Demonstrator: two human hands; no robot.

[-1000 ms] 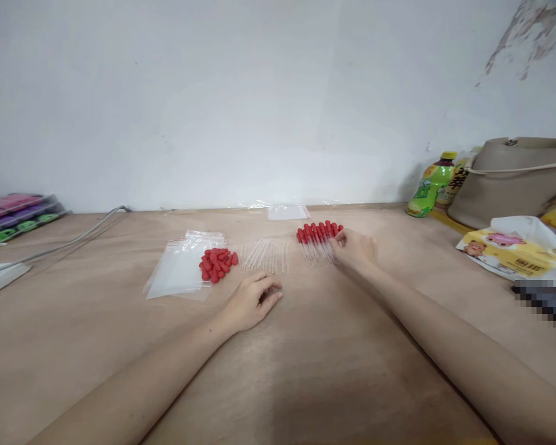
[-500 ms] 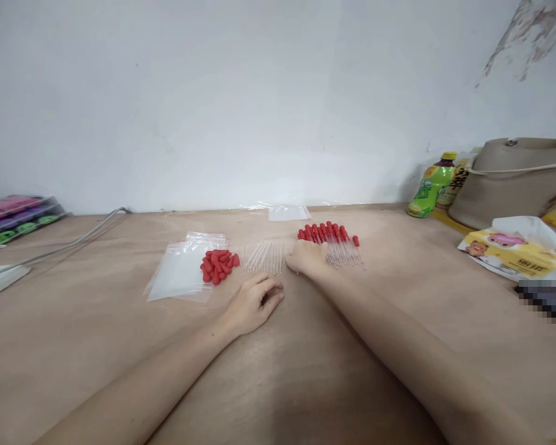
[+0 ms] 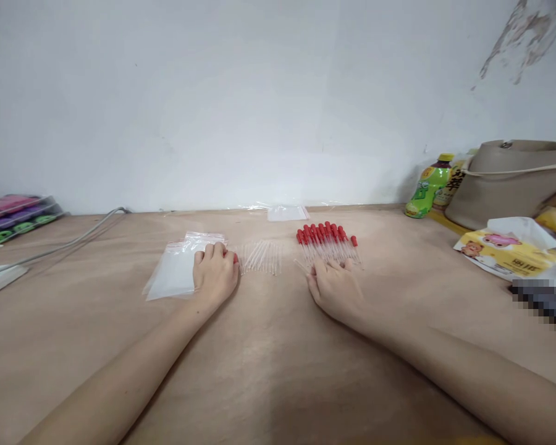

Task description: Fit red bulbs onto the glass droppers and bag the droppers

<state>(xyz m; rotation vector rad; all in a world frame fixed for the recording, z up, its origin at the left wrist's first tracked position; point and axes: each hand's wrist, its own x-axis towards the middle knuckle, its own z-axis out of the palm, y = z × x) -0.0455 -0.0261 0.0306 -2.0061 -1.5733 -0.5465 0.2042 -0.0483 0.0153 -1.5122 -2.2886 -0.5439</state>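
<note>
1. Your left hand [image 3: 215, 272] is at 11 o'clock, palm down, its fingers curled over the red rubber bulbs [image 3: 235, 258]. It hides most of them, so how far it is closed and whether it grips one cannot be told.
2. Your right hand [image 3: 336, 287] is at 1 o'clock, its thumb and fingers nearly together on a clear pipette tube [image 3: 301, 266], which points out toward 10 o'clock.
3. The loose pipette tubes [image 3: 262, 256] lie side by side between your hands, toward 12 o'clock, some of them slanted.
4. The red-capped droppers [image 3: 324, 238] lie in a row just beyond your right hand, caps toward 12 o'clock; one at the row's right end sits slightly apart.
5. The clear zip bags [image 3: 170, 272] overlap at 10 o'clock, partly under your left hand. Another zip bag [image 3: 287, 213] lies at 12 o'clock, near the wall [image 3: 241, 105].
6. Farther out on the surface [image 3: 241, 371], a green-labelled bottle [image 3: 424, 191] stands at 2 o'clock, near a beige bag [image 3: 500, 191]; a yellow printed package [image 3: 505, 250] lies closer to you.
</note>
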